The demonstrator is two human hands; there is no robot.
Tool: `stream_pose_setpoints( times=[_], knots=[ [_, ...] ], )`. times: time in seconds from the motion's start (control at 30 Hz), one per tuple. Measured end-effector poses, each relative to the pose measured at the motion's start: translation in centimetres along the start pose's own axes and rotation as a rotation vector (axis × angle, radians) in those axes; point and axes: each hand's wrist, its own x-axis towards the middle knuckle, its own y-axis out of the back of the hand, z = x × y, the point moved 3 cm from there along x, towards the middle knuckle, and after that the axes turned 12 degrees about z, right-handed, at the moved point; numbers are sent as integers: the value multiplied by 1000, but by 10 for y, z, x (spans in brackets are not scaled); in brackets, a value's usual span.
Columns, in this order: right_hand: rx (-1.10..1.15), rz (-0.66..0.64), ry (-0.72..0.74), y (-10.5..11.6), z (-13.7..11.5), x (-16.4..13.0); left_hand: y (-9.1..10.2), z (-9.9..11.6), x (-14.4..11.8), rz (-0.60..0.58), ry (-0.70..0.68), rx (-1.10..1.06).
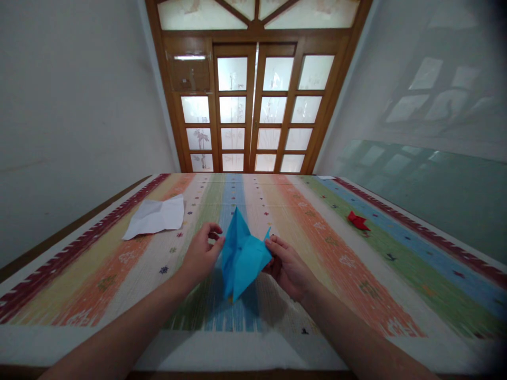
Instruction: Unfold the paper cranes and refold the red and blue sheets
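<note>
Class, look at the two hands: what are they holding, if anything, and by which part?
Both hands, left and right, hold the folded blue paper by its opposite side edges.

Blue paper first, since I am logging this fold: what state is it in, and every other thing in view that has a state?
blue paper: part-folded, pointed, held above the cloth
left hand: pinching the blue paper's left edge
right hand: gripping its right side
white paper: creased, lying flat, untouched
red paper: folded small, lying on the cloth
striped cloth: spread flat
doors: shut
</note>
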Motion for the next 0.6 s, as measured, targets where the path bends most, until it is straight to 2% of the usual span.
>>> stream_pose_setpoints(
  times=[0.07,0.17,0.23,0.3,0.43,0.6],
  knots=[
    [-17,-12,-28,0,1,-1,4,7,-3,69,-178,121],
    [-58,-23,-71,-3,2,-3,10,23,-9,162,-551,325],
    [-83,-31,-78,-5,2,-5,13,34,-14,151,-764,423],
    [-105,-57,-64,-8,2,-7,13,43,-18,89,-894,503],
    [-166,-111,-36,-11,3,-12,11,53,-23,-58,-975,568],
    [-211,-138,21,-15,0,-14,12,51,-15,-126,-894,544]
  ],
)
